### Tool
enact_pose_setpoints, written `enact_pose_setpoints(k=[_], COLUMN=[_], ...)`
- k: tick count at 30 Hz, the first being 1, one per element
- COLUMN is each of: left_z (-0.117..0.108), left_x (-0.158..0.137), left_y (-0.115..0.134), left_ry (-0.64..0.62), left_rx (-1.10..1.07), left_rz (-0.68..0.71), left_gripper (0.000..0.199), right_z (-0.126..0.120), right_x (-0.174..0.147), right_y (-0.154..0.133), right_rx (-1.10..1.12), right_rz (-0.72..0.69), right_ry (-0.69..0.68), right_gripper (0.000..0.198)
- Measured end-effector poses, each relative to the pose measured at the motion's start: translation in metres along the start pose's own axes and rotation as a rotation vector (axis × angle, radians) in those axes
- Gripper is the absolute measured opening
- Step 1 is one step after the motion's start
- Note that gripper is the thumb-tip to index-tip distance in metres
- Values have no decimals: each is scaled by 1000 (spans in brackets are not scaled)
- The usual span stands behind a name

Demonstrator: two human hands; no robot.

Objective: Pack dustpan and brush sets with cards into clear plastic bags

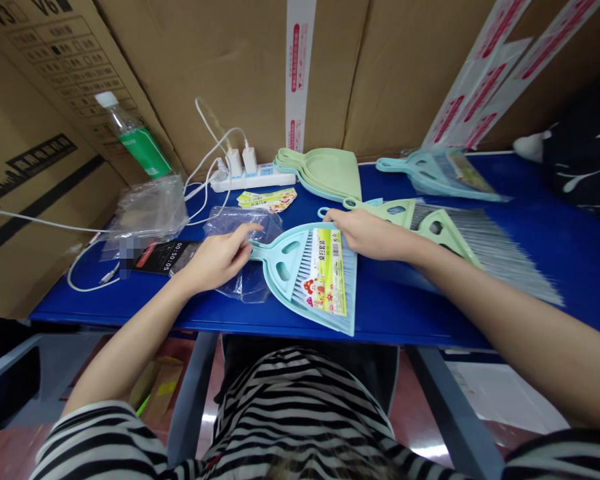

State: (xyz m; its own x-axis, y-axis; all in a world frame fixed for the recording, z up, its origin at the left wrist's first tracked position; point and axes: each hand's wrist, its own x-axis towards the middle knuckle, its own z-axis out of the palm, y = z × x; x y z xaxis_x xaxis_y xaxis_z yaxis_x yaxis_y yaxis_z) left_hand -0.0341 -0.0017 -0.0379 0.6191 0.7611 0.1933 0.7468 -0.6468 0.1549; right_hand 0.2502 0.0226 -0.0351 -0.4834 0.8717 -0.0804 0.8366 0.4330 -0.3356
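Observation:
A light-blue dustpan point(275, 293) lies near the table's front edge with a matching hand brush point(282, 257) nested in it. A yellow and white label card point(325, 273) rests over the bristles. My left hand point(217, 261) is closed round the handle end, its index finger pointing over a clear plastic bag point(240, 283). At the upper right side of the pan, my right hand point(367, 233) grips the rim beside the card's top; its fingertips are partly hidden. Green hand brushes point(437, 230) with grey bristles lie beside and beyond my right forearm.
Stacked green and blue dustpans point(330, 170) stand behind, near loose label cards point(270, 199). A bagged blue set point(440, 175) lies at the back right. On the left are a power strip point(275, 176) with cables, a bottle point(143, 147), plastic bags point(150, 207) and a phone point(163, 258). Cardboard boxes point(230, 60) wall the back.

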Motion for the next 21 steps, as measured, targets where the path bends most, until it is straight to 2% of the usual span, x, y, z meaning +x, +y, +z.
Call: enact_pose_setpoints(k=[7,15,21], left_z=[-3,-8,-9], left_x=[2,1,2], left_y=[5,-4,-3], left_ry=[-26,163,73], left_rx=[135,435,489], left_rz=[-159,-462,-536], left_gripper=[40,46,48], right_z=[2,1,3], right_x=[0,0,2], right_y=[4,4,10], right_rx=[7,1,8], right_rz=[-59,-40,-88], right_ry=[33,35,65], right_gripper=[10,11,12])
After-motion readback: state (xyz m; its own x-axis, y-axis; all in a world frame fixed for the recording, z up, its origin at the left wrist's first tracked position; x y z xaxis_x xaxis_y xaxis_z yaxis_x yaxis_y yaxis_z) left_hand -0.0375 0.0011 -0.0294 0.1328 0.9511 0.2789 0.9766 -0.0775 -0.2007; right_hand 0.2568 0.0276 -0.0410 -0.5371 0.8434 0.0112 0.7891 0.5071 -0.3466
